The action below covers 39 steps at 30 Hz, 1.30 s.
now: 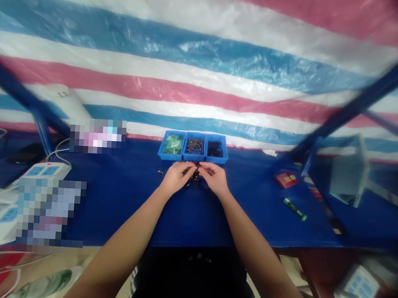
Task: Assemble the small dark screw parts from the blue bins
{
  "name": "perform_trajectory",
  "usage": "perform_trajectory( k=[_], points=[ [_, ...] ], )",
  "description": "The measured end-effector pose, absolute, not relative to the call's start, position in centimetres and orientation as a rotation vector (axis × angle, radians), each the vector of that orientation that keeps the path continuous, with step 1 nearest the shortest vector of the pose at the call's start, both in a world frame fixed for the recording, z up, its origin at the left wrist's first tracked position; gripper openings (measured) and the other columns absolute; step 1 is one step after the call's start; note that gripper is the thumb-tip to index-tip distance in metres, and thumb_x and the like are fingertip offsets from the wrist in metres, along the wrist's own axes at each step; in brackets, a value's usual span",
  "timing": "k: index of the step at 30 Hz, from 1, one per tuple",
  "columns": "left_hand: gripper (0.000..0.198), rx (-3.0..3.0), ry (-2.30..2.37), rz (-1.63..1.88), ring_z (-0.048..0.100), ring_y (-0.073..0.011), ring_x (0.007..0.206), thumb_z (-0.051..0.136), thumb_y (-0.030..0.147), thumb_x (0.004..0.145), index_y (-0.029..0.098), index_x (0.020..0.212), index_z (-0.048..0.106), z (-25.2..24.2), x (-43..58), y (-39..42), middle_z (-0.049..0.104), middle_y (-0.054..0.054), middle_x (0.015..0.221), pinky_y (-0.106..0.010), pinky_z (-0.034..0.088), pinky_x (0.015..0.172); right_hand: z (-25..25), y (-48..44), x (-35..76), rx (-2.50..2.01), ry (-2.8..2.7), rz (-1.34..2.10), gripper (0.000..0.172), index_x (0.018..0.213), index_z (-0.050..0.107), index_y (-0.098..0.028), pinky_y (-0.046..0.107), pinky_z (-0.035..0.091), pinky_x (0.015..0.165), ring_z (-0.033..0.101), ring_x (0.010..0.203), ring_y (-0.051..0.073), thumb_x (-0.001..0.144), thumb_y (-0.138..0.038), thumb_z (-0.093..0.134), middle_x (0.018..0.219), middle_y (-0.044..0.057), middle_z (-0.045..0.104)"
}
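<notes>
A clear, green-tinted bottle (51, 284), smooth and rounded, is seen lying at the lower left, below a flat blue tabletop (187, 224). On the right of that surface, a slim green tube (294, 209) is laid at a slant. At the centre, a loose pile of small dark and brass-coloured parts (193, 179) is bracketed by the left hand (176, 177) and the right hand (216, 179), thumbs and fingers curled inward and nearly met above it; whether a piece is gripped in either cannot be told. A single metallic part (160, 172) is set apart beside the left hand. Farther right, a flat red box (286, 180) is seen; on the left, a white power strip (44, 170) with blue socket faces. Just beyond the hands, three blue plastic bins (194, 158) are lined up touching, filled with glossy green-and-white pieces (173, 144), brass-toned bits (195, 146) and matte black ones. Everything is backed by a creased, shiny striped sheet (204, 68), crossed at the right by a blue bar (355, 107).
</notes>
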State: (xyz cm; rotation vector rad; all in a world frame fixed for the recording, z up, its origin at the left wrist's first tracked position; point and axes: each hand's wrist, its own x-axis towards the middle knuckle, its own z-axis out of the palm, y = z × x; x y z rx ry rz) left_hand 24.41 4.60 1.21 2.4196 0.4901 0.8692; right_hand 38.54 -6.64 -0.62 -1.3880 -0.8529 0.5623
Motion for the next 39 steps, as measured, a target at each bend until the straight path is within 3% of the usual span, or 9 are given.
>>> perform_trajectory(
  k=[4, 9, 14, 24, 30, 39],
  points=[
    [0.025, 2.424, 0.485, 0.862, 0.066, -0.0175, 0.082, 0.051, 0.039, 0.094, 0.023, 0.097, 0.069, 1.14, 24.45, 4.58, 0.074, -0.002, 0.094, -0.032, 0.051, 0.080, -0.50, -6.68, 38.55, -1.384, -0.845, 0.550, 0.030, 0.097, 0.073, -0.019, 0.035, 0.059, 0.076, 0.071, 0.075, 0.020, 0.075, -0.040, 0.071, 0.091, 0.006, 0.075],
    [0.027, 2.388, 0.541, 0.877, 0.065, -0.0179, 0.080, 0.054, 0.042, 0.092, 0.025, 0.108, 0.067, 0.77, 24.42, 4.64, 0.073, -0.002, 0.086, -0.031, 0.053, 0.074, -0.33, -6.80, 38.58, -1.406, -0.847, 0.567, 0.030, 0.096, 0.073, -0.018, 0.034, 0.059, 0.075, 0.071, 0.075, 0.020, 0.076, -0.040, 0.071, 0.089, 0.007, 0.075],
    [0.024, 2.392, 0.513, 0.851, 0.065, -0.0177, 0.084, 0.051, 0.040, 0.094, 0.024, 0.100, 0.069, 0.65, 24.43, 4.72, 0.073, -0.002, 0.097, -0.030, 0.053, 0.077, -0.42, -6.79, 38.47, -1.396, -0.845, 0.563, 0.031, 0.097, 0.073, -0.018, 0.034, 0.059, 0.075, 0.071, 0.075, 0.020, 0.076, -0.041, 0.071, 0.089, 0.007, 0.075],
    [0.026, 2.381, 0.526, 0.843, 0.065, -0.0174, 0.079, 0.055, 0.042, 0.092, 0.025, 0.107, 0.067, 0.77, 24.52, 4.53, 0.071, -0.001, 0.082, -0.029, 0.052, 0.073, -0.25, -6.85, 38.56, -1.397, -0.835, 0.560, 0.030, 0.096, 0.073, -0.019, 0.034, 0.059, 0.076, 0.071, 0.076, 0.020, 0.076, -0.042, 0.070, 0.090, 0.006, 0.075],
    [0.024, 2.404, 0.485, 0.858, 0.065, -0.0178, 0.083, 0.051, 0.039, 0.094, 0.025, 0.102, 0.069, 0.76, 24.55, 4.61, 0.073, -0.003, 0.096, -0.030, 0.053, 0.075, -0.33, -6.77, 38.41, -1.390, -0.861, 0.568, 0.029, 0.095, 0.073, -0.019, 0.034, 0.059, 0.075, 0.071, 0.075, 0.020, 0.075, -0.040, 0.071, 0.089, 0.006, 0.075],
    [0.025, 2.415, 0.503, 0.830, 0.065, -0.0179, 0.082, 0.048, 0.038, 0.095, 0.025, 0.100, 0.068, 0.81, 24.58, 4.64, 0.073, -0.002, 0.094, -0.031, 0.052, 0.077, -0.33, -6.80, 38.40, -1.382, -0.864, 0.555, 0.028, 0.094, 0.074, -0.019, 0.034, 0.059, 0.074, 0.070, 0.075, 0.020, 0.075, -0.040, 0.071, 0.089, 0.006, 0.075]
  ],
)
